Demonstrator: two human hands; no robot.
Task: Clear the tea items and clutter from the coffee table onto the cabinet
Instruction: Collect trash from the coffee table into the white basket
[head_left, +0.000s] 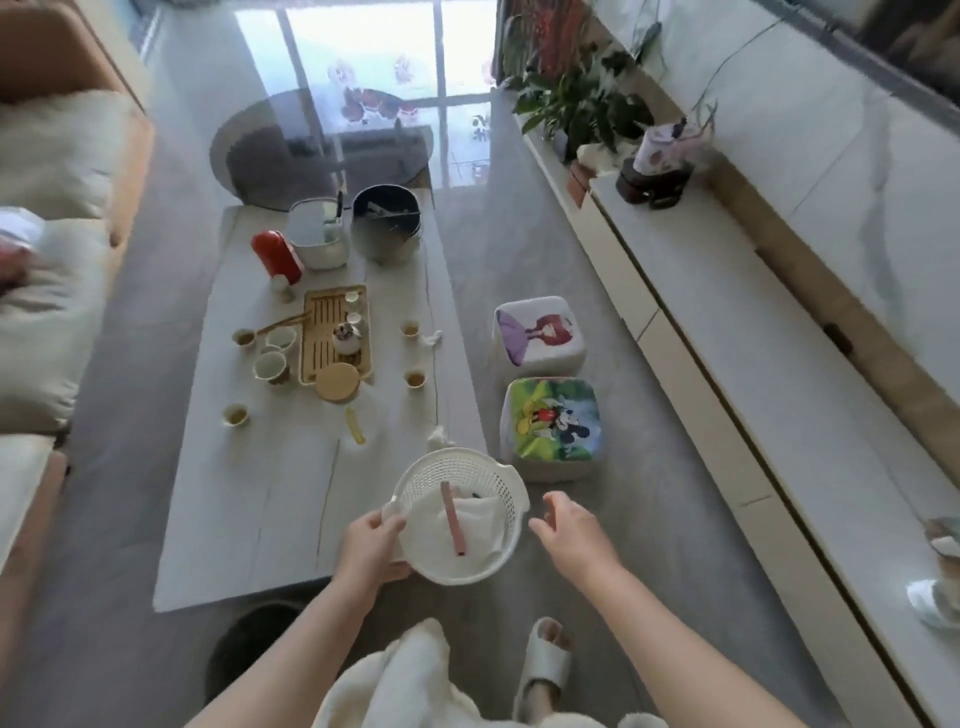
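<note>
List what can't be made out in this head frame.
- White perforated plastic basket, head view: the white cloth and pink strip hide what lies beneath.
- Dark round pot: contents too blurred.
- Left hand fingertips: hidden under the basket rim.
- Grey-white objects on the cabinet: cut by the right edge.

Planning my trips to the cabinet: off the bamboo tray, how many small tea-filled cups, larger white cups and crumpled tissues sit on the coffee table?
Small cream cups holding tea: 4
Larger white ceramic cups: 2
Crumpled white tissues: 2
Total: 8
</note>
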